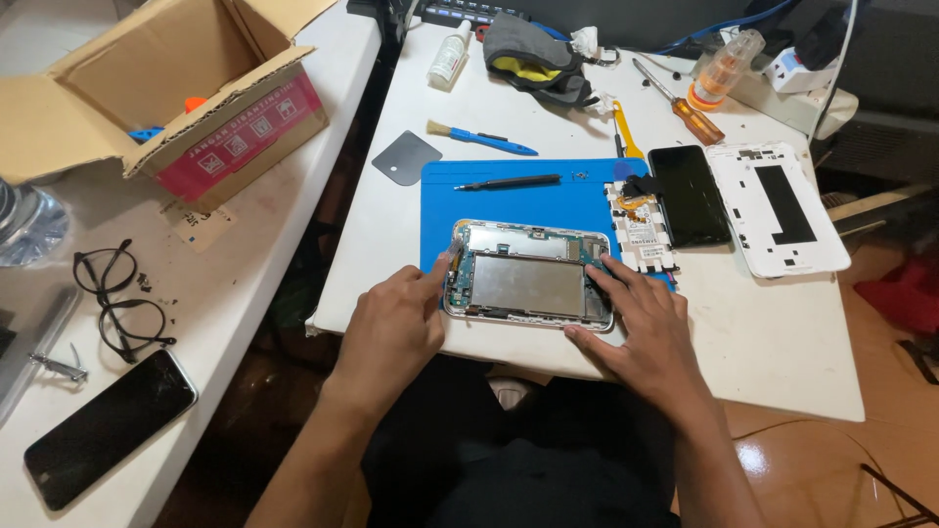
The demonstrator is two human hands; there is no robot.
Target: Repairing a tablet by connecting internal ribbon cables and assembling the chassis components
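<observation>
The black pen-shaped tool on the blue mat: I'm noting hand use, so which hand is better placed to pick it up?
Probably the left hand. It sits nearer the tool, touching only the opened tablet's left edge, while the right hand lies spread over its right end.

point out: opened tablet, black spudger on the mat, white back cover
opened tablet (pixel 528 284): head view, on its central metal shield plate.
black spudger (pixel 509 182): head view, mid-shaft, lying on the blue mat.
white back cover (pixel 827 235): head view, on white plastic right of its black strip.
</observation>
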